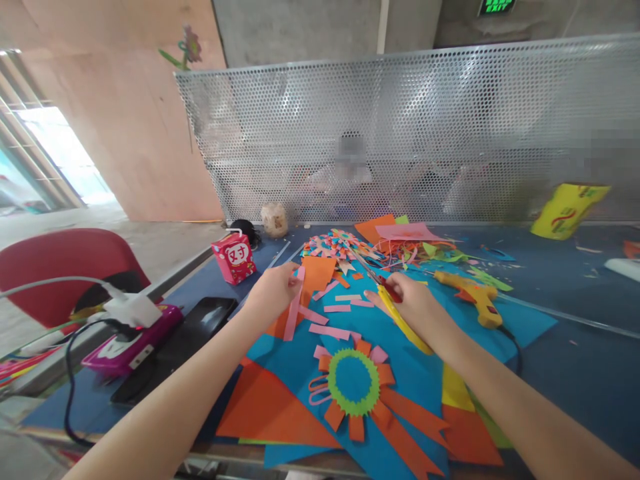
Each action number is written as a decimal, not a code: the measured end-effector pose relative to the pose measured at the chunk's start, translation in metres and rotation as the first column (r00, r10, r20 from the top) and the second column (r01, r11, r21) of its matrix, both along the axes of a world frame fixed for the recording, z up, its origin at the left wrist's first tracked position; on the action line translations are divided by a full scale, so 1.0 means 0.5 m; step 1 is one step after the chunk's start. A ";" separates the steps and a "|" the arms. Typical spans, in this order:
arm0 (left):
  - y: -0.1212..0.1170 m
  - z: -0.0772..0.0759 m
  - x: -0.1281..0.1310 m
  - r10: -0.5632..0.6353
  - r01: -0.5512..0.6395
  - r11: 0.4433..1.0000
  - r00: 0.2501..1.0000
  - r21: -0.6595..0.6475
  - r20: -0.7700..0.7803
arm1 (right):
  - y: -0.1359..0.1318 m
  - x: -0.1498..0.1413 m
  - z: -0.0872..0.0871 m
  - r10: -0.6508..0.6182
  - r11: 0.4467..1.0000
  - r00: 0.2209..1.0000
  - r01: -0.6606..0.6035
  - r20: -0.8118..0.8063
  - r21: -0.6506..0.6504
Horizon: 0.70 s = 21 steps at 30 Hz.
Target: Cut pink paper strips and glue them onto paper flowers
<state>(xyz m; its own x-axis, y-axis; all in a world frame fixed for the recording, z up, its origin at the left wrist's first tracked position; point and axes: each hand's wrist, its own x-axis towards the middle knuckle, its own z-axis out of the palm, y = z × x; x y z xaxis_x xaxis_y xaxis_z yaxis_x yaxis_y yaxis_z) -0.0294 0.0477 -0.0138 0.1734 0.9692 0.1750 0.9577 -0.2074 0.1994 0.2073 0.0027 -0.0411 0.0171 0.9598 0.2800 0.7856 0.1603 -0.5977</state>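
My left hand [273, 293] pinches the upper end of a pink strip [294, 310], which hangs down over orange sheets. In my right hand [415, 300] is a pair of scissors [407, 327] with yellow handles, blades pointing up and left toward a pile of small colourful pieces [340, 245]. Several short pink strips [330, 331] lie on the blue sheet [315, 363] between my hands. Nearer to me rests a rosette [354, 427] with orange tabs and tails, pink loops and a green scalloped ring around a blue centre.
A yellow glue gun [473, 297] with a black cord lies to the right. At left are a phone [210, 313], a purple power strip [163, 327] and a red drink carton [234, 257]. A perforated metal screen [300, 113] borders the table's far side, with a person behind it.
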 end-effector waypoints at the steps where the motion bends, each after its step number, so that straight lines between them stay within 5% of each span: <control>1: -0.002 -0.001 0.002 0.003 -0.003 1.000 1.000 -0.003 0.004 | 0.000 0.000 0.000 0.002 1.000 1.000 -0.002 0.003 0.000; 11: -0.007 -0.034 0.026 -0.011 0.009 1.000 0.990 -0.016 -0.142 | -0.004 0.000 0.003 0.015 1.000 1.000 -0.015 0.001 -0.028; 15: -0.002 -0.023 0.014 -0.010 0.011 1.000 0.996 0.014 -0.088 | -0.002 0.002 -0.004 0.022 1.000 0.999 -0.022 -0.036 0.015; 17: 0.002 -0.015 0.007 -0.045 0.039 0.997 0.994 0.060 0.101 | 0.003 0.001 -0.010 0.030 1.000 0.995 -0.029 -0.093 0.004; 19: 0.004 -0.009 0.006 -0.114 0.102 0.993 0.875 0.052 0.470 | 0.007 -0.001 -0.015 0.039 0.999 0.980 -0.044 -0.193 -0.023; 21: 0.000 -0.005 0.013 -0.122 0.213 0.977 0.587 -0.007 0.800 | 0.009 -0.006 -0.017 0.076 0.996 0.942 -0.089 -0.327 -0.026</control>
